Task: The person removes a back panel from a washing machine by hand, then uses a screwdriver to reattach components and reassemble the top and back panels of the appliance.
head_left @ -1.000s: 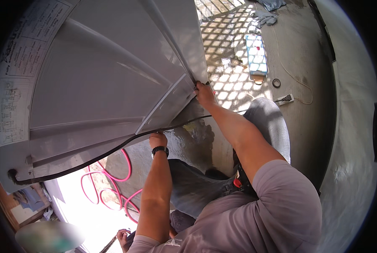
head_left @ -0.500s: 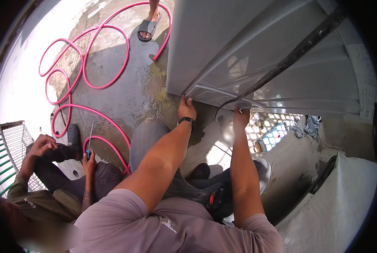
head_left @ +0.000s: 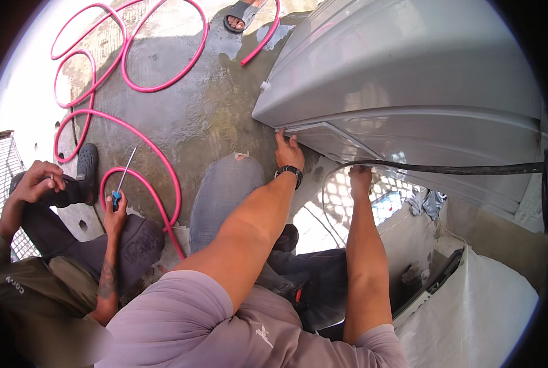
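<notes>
A large light-grey appliance cabinet point(head_left: 347, 73) leans at the right, with a flat rectangular panel point(head_left: 335, 138) along its lower edge. My left hand point(head_left: 289, 151), a dark watch on its wrist, grips the panel's left corner with its fingertips. Farther right, my right hand point(head_left: 360, 178) has curled fingers against the lower edge of the same panel; part of its grip is hidden beneath. A black hose point(head_left: 445, 167) passes across the cabinet just above that hand.
A co-worker at the left holds a blue-handled screwdriver point(head_left: 117, 197). A pink hose point(head_left: 174, 175) lies in loops on the wet concrete. Someone's sandalled foot point(head_left: 236, 21) stands at the back. A wire rack point(head_left: 3, 162) is at far left, white sheeting point(head_left: 482, 306) at lower right.
The cabinet now leans more and shows at a different angle. The black hose lies nearly level instead of slanting. Both my hands remain at the panel's edge, and the view has shifted.
</notes>
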Demonstrator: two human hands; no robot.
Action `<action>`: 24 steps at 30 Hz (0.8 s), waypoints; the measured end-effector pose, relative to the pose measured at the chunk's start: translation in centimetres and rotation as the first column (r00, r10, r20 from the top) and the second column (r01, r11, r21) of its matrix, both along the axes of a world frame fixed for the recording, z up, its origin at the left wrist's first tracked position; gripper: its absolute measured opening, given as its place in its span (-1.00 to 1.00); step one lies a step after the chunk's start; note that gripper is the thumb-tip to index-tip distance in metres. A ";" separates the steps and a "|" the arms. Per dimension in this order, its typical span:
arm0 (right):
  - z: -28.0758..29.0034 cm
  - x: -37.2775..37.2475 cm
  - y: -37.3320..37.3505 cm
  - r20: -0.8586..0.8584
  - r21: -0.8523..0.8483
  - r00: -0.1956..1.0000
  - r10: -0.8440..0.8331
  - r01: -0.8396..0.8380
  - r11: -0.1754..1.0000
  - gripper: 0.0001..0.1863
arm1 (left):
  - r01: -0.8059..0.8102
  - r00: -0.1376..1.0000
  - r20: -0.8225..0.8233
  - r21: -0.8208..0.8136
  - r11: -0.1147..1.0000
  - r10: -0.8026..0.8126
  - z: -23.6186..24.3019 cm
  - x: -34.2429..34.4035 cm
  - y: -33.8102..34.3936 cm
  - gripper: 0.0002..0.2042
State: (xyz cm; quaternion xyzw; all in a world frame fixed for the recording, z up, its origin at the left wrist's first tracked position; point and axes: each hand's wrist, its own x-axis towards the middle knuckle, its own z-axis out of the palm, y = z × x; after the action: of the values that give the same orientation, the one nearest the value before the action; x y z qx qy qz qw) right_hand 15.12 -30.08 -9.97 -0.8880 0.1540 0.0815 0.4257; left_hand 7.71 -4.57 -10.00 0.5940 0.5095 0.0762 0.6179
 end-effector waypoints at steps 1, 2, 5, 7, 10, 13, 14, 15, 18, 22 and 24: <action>0.2 0.0 1.1 -0.034 0.054 0.999 -0.011 0.013 0.998 -0.75 | -0.051 0.999 0.010 0.025 0.998 0.051 -0.7 -0.1 0.4 -0.63; 0.4 -0.5 2.0 -0.041 0.062 0.999 -0.014 0.016 0.998 -0.75 | -0.102 0.995 0.022 0.049 0.994 0.101 -1.4 -0.3 0.7 -0.66; 1.0 -1.1 4.3 -0.015 0.070 0.999 -0.038 0.039 0.997 -0.74 | -0.178 0.982 0.077 0.052 0.983 0.174 -3.2 -0.4 1.3 -0.70; 0.9 -0.8 4.5 0.008 0.132 1.000 -0.019 0.017 0.991 -0.75 | -0.206 0.973 0.122 0.072 0.976 0.196 -4.3 -0.2 2.1 -0.72; -0.4 -0.4 0.8 0.033 0.122 0.999 -0.019 0.015 0.992 -0.68 | -0.161 0.985 0.083 0.080 0.984 0.154 -3.0 0.3 1.8 -0.75; -0.8 -0.5 -0.1 0.056 -0.095 0.998 0.028 -0.023 0.995 -0.61 | 0.016 0.994 -0.105 0.099 0.995 -0.005 -1.9 -0.1 2.2 -0.73; -0.2 -0.8 1.4 0.047 -0.077 0.999 0.026 -0.022 0.997 -0.61 | 0.018 0.993 -0.114 0.116 0.993 -0.005 -2.3 -0.4 3.1 -0.73; 0.5 -1.2 2.2 0.042 -0.188 0.996 0.078 -0.069 0.980 -0.59 | 0.147 0.977 -0.180 0.163 0.976 -0.117 -2.4 -0.6 3.8 -0.71; 3.3 -1.9 4.2 0.040 -0.319 0.988 0.149 -0.129 0.939 -0.55 | 0.347 0.926 -0.246 0.254 0.903 -0.287 -2.8 -0.3 5.2 -0.68; 4.0 -2.0 3.0 0.107 -0.330 0.986 0.131 -0.089 0.940 -0.59 | 0.494 0.869 -0.217 0.319 0.809 -0.445 -2.8 0.5 5.5 -0.67; 4.1 -2.3 3.1 0.154 -0.371 0.975 0.160 -0.093 0.924 -0.60 | 0.530 0.848 -0.215 0.312 0.788 -0.485 -3.0 0.5 5.4 -0.67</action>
State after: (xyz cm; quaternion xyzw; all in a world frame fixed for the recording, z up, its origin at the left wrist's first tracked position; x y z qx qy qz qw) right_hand 12.79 -26.95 -5.82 -0.9628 0.0690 -0.0018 0.2612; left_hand 8.24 0.84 -13.03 0.8153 0.3453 -0.0377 0.4632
